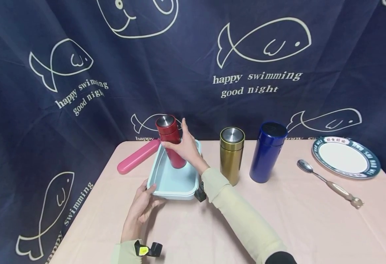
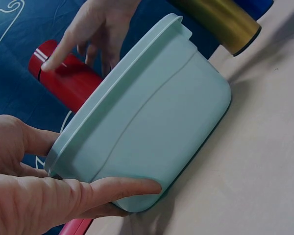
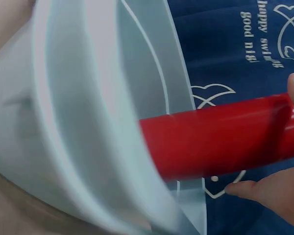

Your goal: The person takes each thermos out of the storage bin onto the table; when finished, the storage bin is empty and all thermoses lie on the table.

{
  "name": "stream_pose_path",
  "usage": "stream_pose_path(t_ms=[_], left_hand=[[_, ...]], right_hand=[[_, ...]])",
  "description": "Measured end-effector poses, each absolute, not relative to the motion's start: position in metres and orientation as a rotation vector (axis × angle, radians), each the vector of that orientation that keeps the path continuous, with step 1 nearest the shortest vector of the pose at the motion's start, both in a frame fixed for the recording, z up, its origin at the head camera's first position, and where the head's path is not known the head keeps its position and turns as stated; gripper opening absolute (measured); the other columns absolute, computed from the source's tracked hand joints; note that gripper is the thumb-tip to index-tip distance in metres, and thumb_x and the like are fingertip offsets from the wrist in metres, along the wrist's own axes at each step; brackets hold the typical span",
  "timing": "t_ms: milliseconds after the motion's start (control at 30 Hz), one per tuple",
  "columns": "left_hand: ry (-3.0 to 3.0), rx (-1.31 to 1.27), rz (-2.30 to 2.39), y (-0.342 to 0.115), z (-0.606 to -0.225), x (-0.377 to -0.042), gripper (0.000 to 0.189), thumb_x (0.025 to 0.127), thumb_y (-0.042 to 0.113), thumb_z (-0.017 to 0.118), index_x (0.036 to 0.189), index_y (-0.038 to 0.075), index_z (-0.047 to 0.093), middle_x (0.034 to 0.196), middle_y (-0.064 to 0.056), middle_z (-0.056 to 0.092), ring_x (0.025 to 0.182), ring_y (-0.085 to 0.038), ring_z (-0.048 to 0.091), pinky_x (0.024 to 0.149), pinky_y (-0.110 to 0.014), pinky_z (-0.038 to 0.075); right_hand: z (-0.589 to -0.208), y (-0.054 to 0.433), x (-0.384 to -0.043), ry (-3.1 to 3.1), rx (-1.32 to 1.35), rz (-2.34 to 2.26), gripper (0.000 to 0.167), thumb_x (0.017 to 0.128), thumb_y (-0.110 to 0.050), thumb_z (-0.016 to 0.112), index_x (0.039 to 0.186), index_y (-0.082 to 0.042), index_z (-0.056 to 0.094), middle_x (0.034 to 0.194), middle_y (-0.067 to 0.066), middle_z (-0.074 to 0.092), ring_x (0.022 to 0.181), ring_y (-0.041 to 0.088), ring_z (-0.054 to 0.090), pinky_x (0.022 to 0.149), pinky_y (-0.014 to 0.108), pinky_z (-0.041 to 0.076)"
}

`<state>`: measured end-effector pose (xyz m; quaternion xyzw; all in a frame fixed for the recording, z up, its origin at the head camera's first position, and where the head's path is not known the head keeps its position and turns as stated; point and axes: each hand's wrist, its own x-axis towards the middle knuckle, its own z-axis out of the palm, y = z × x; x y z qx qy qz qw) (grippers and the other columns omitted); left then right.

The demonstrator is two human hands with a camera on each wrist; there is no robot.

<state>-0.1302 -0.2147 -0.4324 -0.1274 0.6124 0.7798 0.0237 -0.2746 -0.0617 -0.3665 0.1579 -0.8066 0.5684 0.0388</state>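
A red thermos bottle (image 1: 171, 134) with a silver-topped lid stands with its lower end inside the light blue plastic box (image 1: 169, 183). My left hand (image 1: 142, 206) grips the box at its near left corner, thumb over the rim and fingers along the outside. My right hand (image 1: 187, 146) is spread around the upper part of the red bottle, its fingers straight and wide apart. In the left wrist view the box (image 2: 152, 117) hides the bottle's base, and one straight digit of the right hand (image 2: 105, 24) lies across the red bottle (image 2: 71, 81).
A pink elongated case (image 1: 138, 157) lies left of the box. Right of it stand a gold bottle (image 1: 231, 157) and a blue bottle (image 1: 268, 154). Farther right are a spoon (image 1: 329, 183) and a plate with a dark green rim (image 1: 372, 165). A dark blue fish-print curtain (image 1: 186, 73) hangs behind the table.
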Motion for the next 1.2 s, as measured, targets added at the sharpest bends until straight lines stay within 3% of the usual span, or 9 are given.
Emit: stream_pose_path(t_ms=[300,600,967,1200], left_hand=[[1.907,-0.4,2.41,-0.214,-0.431,-0.131,0.053,0.105,0.01,0.032,0.153,0.0,0.013,0.152,-0.03,0.024,0.129,-0.049,0.043,0.09,-0.044,0.058],[1.92,-0.417,2.413,-0.214,-0.431,-0.132,0.053,0.105,0.01,0.031,0.153,-0.001,0.013,0.153,-0.03,0.024,0.13,-0.048,0.044,0.089,-0.045,0.058],[1.891,-0.434,2.41,-0.214,-0.433,-0.131,0.054,0.105,0.01,0.032,0.153,-0.002,0.012,0.153,-0.031,0.022,0.13,-0.049,0.043,0.089,-0.045,0.058],[1.87,-0.425,2.421,-0.216,-0.432,-0.131,0.053,0.105,0.009,0.033,0.152,-0.002,0.012,0.152,-0.031,0.024,0.13,-0.049,0.043,0.091,-0.047,0.056]], right_hand=[[-0.375,-0.075,-0.282,-2.441,0.528,1.736,0.095,0.078,-0.024,0.084,0.154,-0.013,0.028,0.139,0.013,0.055,0.124,0.027,0.055,0.106,0.043,0.048],[-0.378,-0.079,-0.279,-2.409,0.425,1.69,0.074,0.077,-0.025,0.084,0.141,-0.013,0.048,0.123,0.011,0.066,0.112,0.025,0.063,0.098,0.041,0.053],[-0.367,-0.075,-0.267,-2.392,0.422,1.687,0.069,0.077,-0.03,0.084,0.135,-0.012,0.052,0.117,0.009,0.068,0.106,0.023,0.066,0.093,0.038,0.057],[-0.345,-0.068,-0.252,-2.368,0.496,1.687,0.076,0.078,-0.033,0.082,0.142,-0.014,0.046,0.119,0.008,0.067,0.107,0.022,0.065,0.095,0.04,0.057]])
